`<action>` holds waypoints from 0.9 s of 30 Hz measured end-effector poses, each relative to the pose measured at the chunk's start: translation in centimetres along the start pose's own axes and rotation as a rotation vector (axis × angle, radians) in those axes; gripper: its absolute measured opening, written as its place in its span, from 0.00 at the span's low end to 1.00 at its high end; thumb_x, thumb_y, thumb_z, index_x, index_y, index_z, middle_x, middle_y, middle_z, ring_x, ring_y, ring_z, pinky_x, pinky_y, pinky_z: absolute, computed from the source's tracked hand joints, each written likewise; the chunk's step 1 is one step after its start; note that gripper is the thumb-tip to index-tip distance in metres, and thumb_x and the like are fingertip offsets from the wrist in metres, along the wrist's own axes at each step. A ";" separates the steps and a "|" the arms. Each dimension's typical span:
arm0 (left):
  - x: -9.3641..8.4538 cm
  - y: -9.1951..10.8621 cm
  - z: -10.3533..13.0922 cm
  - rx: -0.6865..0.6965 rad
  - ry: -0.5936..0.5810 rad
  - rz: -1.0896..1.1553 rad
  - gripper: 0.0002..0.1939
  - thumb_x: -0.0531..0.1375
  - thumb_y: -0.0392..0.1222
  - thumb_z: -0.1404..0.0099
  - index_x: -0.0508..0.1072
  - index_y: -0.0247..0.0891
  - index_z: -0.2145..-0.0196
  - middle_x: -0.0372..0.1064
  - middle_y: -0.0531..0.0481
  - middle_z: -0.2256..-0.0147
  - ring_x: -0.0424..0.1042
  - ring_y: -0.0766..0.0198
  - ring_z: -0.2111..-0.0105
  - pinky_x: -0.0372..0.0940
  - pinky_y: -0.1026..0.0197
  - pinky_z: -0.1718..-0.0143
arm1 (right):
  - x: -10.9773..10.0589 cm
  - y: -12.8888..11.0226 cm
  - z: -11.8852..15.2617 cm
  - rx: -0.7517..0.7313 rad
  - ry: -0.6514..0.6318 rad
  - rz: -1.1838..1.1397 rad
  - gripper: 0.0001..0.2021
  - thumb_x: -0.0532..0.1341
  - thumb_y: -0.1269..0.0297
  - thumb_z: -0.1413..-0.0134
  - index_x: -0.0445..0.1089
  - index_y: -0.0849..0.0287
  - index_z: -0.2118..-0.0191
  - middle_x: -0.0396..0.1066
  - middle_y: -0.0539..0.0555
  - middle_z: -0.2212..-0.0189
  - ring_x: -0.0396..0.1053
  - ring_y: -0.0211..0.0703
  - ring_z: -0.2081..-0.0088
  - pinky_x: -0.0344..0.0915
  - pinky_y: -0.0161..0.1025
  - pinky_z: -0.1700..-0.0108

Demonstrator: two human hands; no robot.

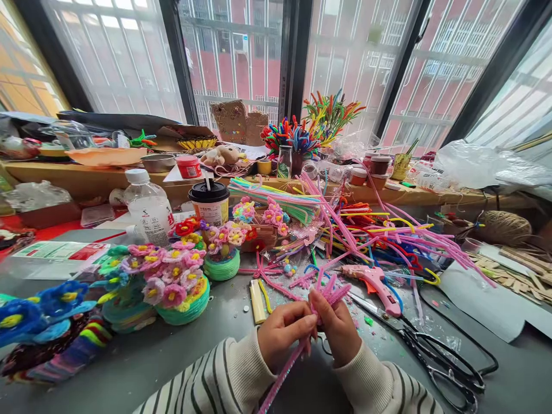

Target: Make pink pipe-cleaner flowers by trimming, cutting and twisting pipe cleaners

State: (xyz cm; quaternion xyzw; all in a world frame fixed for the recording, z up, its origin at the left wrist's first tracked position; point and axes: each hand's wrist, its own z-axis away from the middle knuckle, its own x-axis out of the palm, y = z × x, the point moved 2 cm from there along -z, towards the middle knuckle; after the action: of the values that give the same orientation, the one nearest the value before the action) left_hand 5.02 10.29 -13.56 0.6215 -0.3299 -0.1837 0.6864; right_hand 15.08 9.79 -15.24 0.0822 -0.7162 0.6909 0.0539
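Both my hands meet over the front of the grey table, closed on pink pipe cleaners (331,292). My left hand (287,328) pinches them from the left, and a long strand runs down from its fingers toward my lap. My right hand (340,330) grips the looped bunch, its thumb on top; bent pink loops stick out above. Fingers hide where the strands join. Just beyond lies a pink pipe-cleaner star shape (260,267). A pink glue gun (374,283) and black-handled scissors (435,351) lie to the right. Left of my hands is a cream lighter (257,302).
Pipe-cleaner flower pots (183,305) stand at left, near a plastic bottle (149,210) and a lidded cup (210,204). Loose pink pipe cleaners (401,238) spread across the back right. A black cable (470,333) curls beside the scissors. Jars and craft supplies crowd the wooden ledge (241,183).
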 end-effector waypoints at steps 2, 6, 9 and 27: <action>-0.1 0.1 0.1 -0.016 -0.023 0.005 0.14 0.54 0.47 0.50 0.60 0.33 0.82 0.59 0.54 0.82 0.60 0.73 0.86 0.53 0.70 0.86 | -0.2 -0.3 -0.1 0.030 -0.056 -0.014 0.21 0.55 0.51 0.60 0.53 0.62 0.89 0.46 0.42 0.93 0.43 0.26 0.89 0.39 0.29 0.86; -0.4 0.6 0.2 -0.051 -0.084 -0.018 0.14 0.55 0.47 0.51 0.63 0.32 0.81 0.61 0.53 0.83 0.61 0.73 0.86 0.54 0.70 0.85 | -0.8 -1.1 -0.4 0.086 0.023 -0.188 0.14 0.62 0.57 0.68 0.61 0.63 0.81 0.51 0.42 0.91 0.46 0.25 0.89 0.39 0.26 0.87; -0.8 1.0 0.1 -0.042 -0.136 0.035 0.18 0.53 0.50 0.49 0.67 0.29 0.77 0.63 0.50 0.84 0.63 0.70 0.84 0.57 0.67 0.82 | -1.0 -1.4 -0.6 0.075 0.057 -0.463 0.13 0.63 0.58 0.67 0.63 0.61 0.76 0.52 0.40 0.92 0.44 0.23 0.91 0.39 0.24 0.90; -2.1 1.4 -0.4 0.254 0.338 -0.056 0.10 0.56 0.38 0.49 0.72 0.39 0.68 0.66 0.47 0.60 0.58 0.59 0.54 0.51 0.60 0.52 | 0.8 -0.6 0.3 0.257 -0.021 -0.699 0.07 0.62 0.65 0.63 0.70 0.61 0.72 0.70 0.50 0.77 0.66 0.33 0.75 0.62 0.28 0.75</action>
State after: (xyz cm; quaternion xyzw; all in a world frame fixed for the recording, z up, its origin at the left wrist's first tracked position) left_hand 3.54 12.20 -12.72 0.7339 -0.2135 -0.0527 0.6426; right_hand 14.38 9.39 -14.51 0.3348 -0.5528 0.7143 0.2686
